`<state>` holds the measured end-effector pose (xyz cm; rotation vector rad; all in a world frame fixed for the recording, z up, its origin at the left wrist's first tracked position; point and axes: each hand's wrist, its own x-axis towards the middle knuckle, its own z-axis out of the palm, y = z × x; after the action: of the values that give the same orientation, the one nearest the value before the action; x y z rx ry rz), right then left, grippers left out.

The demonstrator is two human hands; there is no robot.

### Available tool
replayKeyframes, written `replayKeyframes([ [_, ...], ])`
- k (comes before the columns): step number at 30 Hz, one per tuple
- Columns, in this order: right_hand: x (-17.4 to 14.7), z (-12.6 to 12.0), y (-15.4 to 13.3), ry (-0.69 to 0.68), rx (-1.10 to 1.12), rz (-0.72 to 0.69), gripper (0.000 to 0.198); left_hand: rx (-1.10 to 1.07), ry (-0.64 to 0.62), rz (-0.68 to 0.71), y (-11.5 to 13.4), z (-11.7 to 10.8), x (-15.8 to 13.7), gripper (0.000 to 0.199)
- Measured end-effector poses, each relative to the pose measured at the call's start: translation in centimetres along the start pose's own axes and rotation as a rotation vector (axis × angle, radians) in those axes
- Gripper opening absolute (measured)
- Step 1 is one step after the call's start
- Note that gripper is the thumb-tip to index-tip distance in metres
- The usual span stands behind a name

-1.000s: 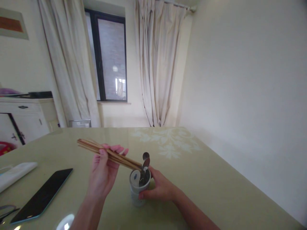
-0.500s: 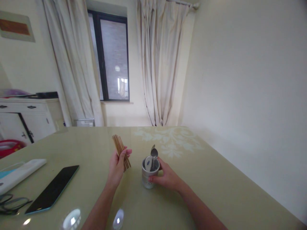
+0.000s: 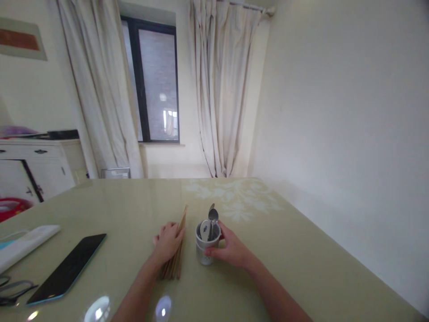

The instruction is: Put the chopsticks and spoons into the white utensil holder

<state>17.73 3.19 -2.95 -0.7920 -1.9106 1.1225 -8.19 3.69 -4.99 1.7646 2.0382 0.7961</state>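
Note:
A bundle of wooden chopsticks [image 3: 174,264] is under and in my left hand [image 3: 168,241], whose fingers are closed over its middle. The thin ends point away from me and the thick ends fan out toward me, low over the table. To the right stands a grey-white utensil cup [image 3: 203,256], upright on the table. My right hand [image 3: 231,247] wraps round its right side, thumb in front. Inside the cup are metal spoons [image 3: 213,215] and a white spoon [image 3: 205,230] with a blue mark; their lower parts are hidden.
On the left of the glossy table [image 3: 127,210] lie a black tablet-like slab [image 3: 69,266], a white long device [image 3: 30,241] and a pair of glasses [image 3: 16,288]. A wall [image 3: 351,134] borders the table's right side. Curtains [image 3: 221,89] hang beyond the far edge.
My left hand has turned over and come down with the chopsticks, swinging their lower ends toward me. My right hand stays round the cup.

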Motion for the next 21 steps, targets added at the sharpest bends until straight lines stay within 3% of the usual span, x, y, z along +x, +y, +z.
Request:
replayKeyframes([
  [7,0.0,0.0,0.4,0.005,-0.004,0.005,0.068,0.404,0.052,0.071,0.0,0.9,-0.9,0.058],
  [13,0.0,0.1,0.4,-0.002,-0.005,-0.002,0.071,0.398,-0.054,0.125,-0.7,1.4,-0.9,0.071],
  [18,0.1,0.3,0.2,0.02,0.024,-0.037,0.084,0.283,-0.236,0.424,-1.0,2.1,-0.6,0.066],
  [21,0.0,0.4,0.0,0.026,0.064,-0.043,0.089,0.345,-0.238,0.378,-0.5,2.0,-0.7,0.067],
])
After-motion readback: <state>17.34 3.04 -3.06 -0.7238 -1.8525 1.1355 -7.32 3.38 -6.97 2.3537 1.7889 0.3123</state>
